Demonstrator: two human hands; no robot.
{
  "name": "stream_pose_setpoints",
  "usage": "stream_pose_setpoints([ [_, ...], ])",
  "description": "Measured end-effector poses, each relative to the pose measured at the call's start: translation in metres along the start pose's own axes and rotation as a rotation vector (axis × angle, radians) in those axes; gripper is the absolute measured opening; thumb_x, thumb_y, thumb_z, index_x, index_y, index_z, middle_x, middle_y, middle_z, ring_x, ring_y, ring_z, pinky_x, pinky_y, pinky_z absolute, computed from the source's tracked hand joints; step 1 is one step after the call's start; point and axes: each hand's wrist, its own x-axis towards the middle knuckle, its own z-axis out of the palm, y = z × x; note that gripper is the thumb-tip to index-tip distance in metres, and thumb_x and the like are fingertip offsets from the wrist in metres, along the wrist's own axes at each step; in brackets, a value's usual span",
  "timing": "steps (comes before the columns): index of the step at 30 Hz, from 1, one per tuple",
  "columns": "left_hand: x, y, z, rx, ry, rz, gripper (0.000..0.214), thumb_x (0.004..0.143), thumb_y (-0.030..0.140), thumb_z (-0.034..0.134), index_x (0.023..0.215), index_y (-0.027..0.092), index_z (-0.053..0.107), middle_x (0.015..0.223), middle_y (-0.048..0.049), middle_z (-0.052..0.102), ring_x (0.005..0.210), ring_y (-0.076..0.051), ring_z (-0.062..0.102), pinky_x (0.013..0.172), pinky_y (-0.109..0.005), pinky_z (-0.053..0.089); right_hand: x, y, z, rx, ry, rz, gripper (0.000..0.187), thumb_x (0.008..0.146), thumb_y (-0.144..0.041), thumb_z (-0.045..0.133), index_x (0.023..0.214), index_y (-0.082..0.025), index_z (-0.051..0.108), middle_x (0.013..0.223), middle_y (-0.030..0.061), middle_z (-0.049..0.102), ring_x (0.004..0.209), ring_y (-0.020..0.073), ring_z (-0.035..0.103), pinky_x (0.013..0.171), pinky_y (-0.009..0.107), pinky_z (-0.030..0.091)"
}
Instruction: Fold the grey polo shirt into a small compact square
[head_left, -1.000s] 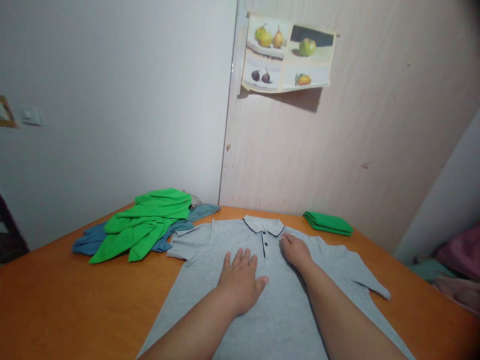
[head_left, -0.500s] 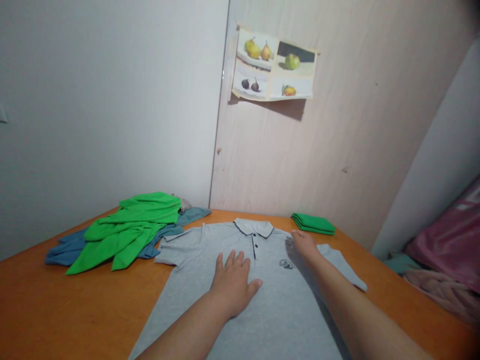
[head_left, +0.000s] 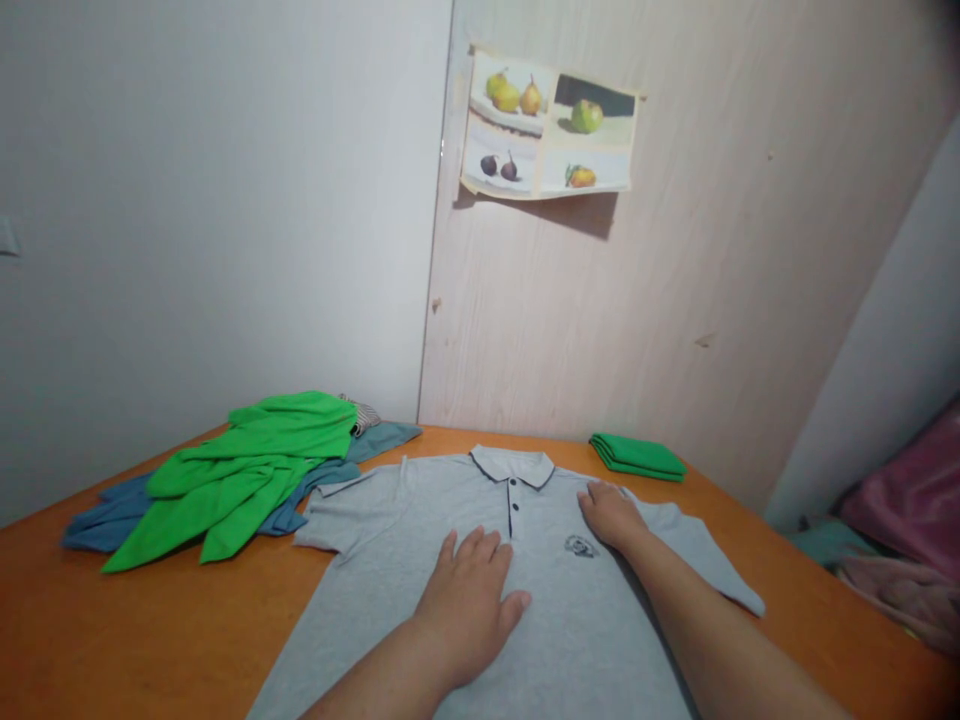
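A grey polo shirt (head_left: 375, 580) lies spread face up on the orange table (head_left: 150, 640), collar away from me. My left hand (head_left: 469, 600) rests flat and open on the shirt's chest, just left of the button placket. My right hand (head_left: 611, 515) lies palm down with fingers stretched out on the shirt's right shoulder, beside a small dark chest logo (head_left: 579, 545). Neither hand holds anything.
A heap of green shirts (head_left: 240, 470) on a blue garment (head_left: 105, 515) lies at the table's back left. A folded green shirt (head_left: 637, 455) sits at the back right by the wooden panel. A fruit poster (head_left: 547, 125) hangs above. Pink fabric (head_left: 900, 500) lies right.
My right hand slid from beside the collar out to the shirt's right shoulder, uncovering the chest logo. My left hand stayed flat on the chest. The view shifted slightly.
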Motion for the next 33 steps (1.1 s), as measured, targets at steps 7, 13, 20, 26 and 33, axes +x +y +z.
stream_pose_setpoints([
  [7, -0.002, 0.002, -0.002, -0.005, -0.009, -0.002, 0.057, 0.098, 0.053, 0.034, 0.144, 0.023, 0.048, 0.154, -0.0103, 0.041, 0.145, -0.032, 0.027, 0.119, -0.059, 0.012, 0.010, -0.021, -0.004, -0.057, -0.024, 0.020, 0.048, 0.095, -0.034, 0.033, 0.129, -0.012, 0.060, 0.139, 0.0198, 0.055, 0.133, 0.0330, 0.043, 0.108, 0.050, 0.030],
  [13, -0.002, 0.002, -0.003, -0.007, -0.009, -0.004, 0.057, 0.098, 0.053, 0.034, 0.144, 0.024, 0.048, 0.154, -0.0094, 0.040, 0.146, -0.032, 0.026, 0.119, -0.058, 0.011, 0.016, -0.046, 0.004, -0.026, -0.078, -0.082, 0.049, 0.098, -0.037, 0.029, 0.137, -0.017, 0.053, 0.148, 0.0149, 0.047, 0.138, 0.0280, 0.039, 0.111, 0.047, 0.028],
  [20, -0.002, 0.001, -0.002, -0.019, -0.036, -0.009, 0.062, 0.097, 0.059, 0.030, 0.146, 0.024, 0.045, 0.156, -0.0089, 0.037, 0.147, -0.032, 0.023, 0.120, -0.058, 0.009, 0.015, -0.040, 0.005, 0.012, -0.127, -0.118, 0.058, 0.100, -0.044, 0.025, 0.148, -0.014, 0.039, 0.158, 0.0152, 0.033, 0.147, 0.0278, 0.025, 0.115, 0.051, 0.020],
  [26, -0.002, 0.001, 0.000, -0.013, -0.013, 0.007, 0.062, 0.097, 0.059, 0.029, 0.145, 0.023, 0.046, 0.155, -0.0097, 0.039, 0.147, -0.032, 0.024, 0.119, -0.058, 0.009, -0.006, -0.039, -0.004, 0.030, -0.126, -0.124, 0.059, 0.100, -0.045, 0.030, 0.145, -0.009, 0.043, 0.155, 0.0202, 0.035, 0.146, 0.0287, 0.027, 0.115, 0.044, 0.025],
  [33, -0.001, 0.001, -0.004, 0.001, -0.011, 0.010, 0.061, 0.097, 0.057, 0.031, 0.144, 0.021, 0.048, 0.154, -0.0111, 0.040, 0.146, -0.032, 0.026, 0.118, -0.058, 0.013, -0.058, -0.020, -0.010, 0.016, -0.135, -0.130, 0.065, 0.099, -0.051, 0.030, 0.148, -0.009, 0.040, 0.158, 0.0197, 0.030, 0.147, 0.0320, 0.023, 0.115, 0.048, 0.025],
])
